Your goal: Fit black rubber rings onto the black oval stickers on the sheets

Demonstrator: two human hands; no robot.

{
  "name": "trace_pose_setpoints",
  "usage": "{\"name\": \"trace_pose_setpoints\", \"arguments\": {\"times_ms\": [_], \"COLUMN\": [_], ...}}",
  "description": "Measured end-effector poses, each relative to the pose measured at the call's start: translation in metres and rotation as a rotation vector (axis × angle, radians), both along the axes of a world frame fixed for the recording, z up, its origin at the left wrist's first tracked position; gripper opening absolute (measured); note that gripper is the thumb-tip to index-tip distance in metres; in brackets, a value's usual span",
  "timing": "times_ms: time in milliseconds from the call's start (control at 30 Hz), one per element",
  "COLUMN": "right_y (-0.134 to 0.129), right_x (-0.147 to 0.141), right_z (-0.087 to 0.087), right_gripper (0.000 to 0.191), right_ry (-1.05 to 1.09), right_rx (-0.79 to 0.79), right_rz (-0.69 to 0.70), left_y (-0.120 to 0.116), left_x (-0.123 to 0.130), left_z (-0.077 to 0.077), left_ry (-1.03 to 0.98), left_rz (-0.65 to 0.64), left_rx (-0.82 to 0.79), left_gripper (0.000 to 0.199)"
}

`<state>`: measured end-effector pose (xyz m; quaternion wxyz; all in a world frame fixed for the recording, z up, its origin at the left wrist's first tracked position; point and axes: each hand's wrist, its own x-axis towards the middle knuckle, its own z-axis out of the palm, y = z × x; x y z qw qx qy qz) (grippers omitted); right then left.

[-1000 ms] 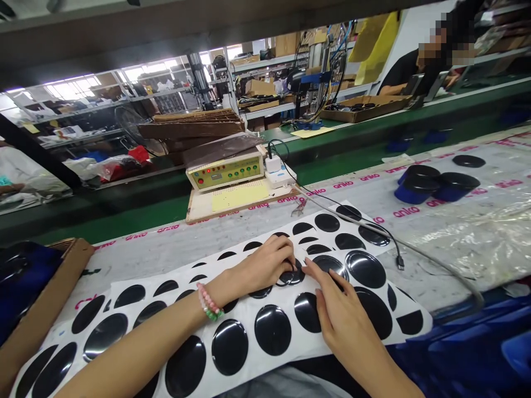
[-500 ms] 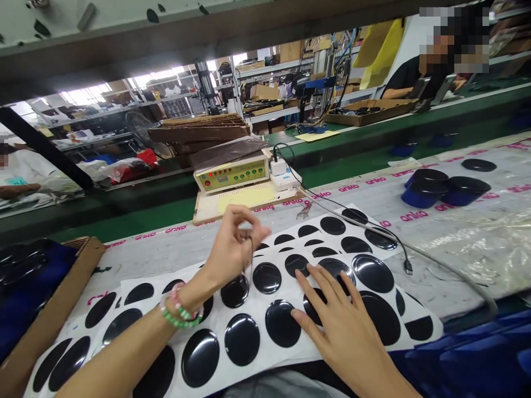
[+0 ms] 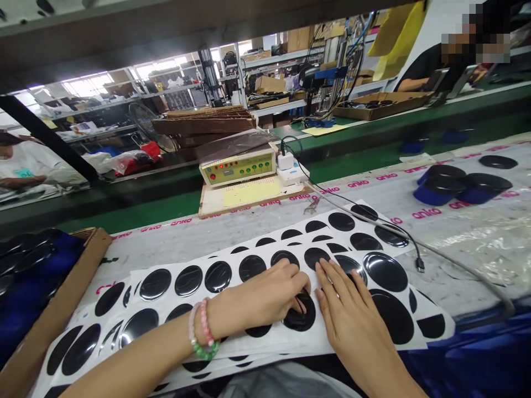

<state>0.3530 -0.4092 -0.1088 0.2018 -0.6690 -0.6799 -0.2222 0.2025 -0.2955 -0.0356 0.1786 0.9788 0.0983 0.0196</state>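
Observation:
White sheets with rows of round, glossy black stickers lie stacked in front of me. My left hand, with bead bracelets at its wrist, is curled closed over the sheet. Its fingertips touch one black round sticker; whether they pinch anything is hidden. To the right of it, my right hand rests flat and open, its fingers stretched out on the sheet. Larger black round stickers lie beyond that hand.
A cardboard box of blue and black parts stands left. Behind the sheets are a control box and a plug adapter. A cable crosses the sheets' right side. Blue-black round parts stand right. Co-workers sit across the bench.
My left hand has come down from above the sheet, moving right onto a black sticker beside my right hand. My right hand stays on the sheet, its fingers closer together.

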Motion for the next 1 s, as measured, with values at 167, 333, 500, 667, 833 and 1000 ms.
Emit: {"name": "trace_pose_setpoints", "arguments": {"times_ms": [167, 333, 500, 667, 833, 1000], "right_y": [-0.002, -0.004, -0.001, 0.000, -0.002, 0.012], "right_x": [-0.002, -0.002, -0.003, -0.003, 0.005, 0.004], "right_z": [-0.001, 0.000, 0.002, 0.001, 0.005, 0.010], "right_gripper": [0.041, 0.042, 0.041, 0.040, 0.049, 0.057], "right_ry": [0.039, 0.059, 0.036, 0.053, 0.053, 0.242], "right_rx": [-0.034, -0.054, -0.004, -0.029, -0.021, 0.009], "right_rz": [-0.002, -0.001, -0.009, -0.043, -0.029, -0.011], "left_y": [-0.005, -0.006, -0.005, 0.004, 0.022, 0.045], "left_x": [-0.013, -0.027, -0.046, -0.042, -0.030, 0.011], "left_z": [-0.009, -0.005, 0.008, 0.012, 0.024, 0.021], "left_ry": [-0.125, -0.123, -0.375, -0.584, -0.626, -0.096], "left_rz": [-0.059, -0.144, -0.066, 0.039, 0.232, 0.014], "left_rx": [0.230, 0.132, -0.209, -0.343, -0.448, -0.246], "left_gripper": [0.023, 0.021, 0.018, 0.031, 0.020, 0.035]}}
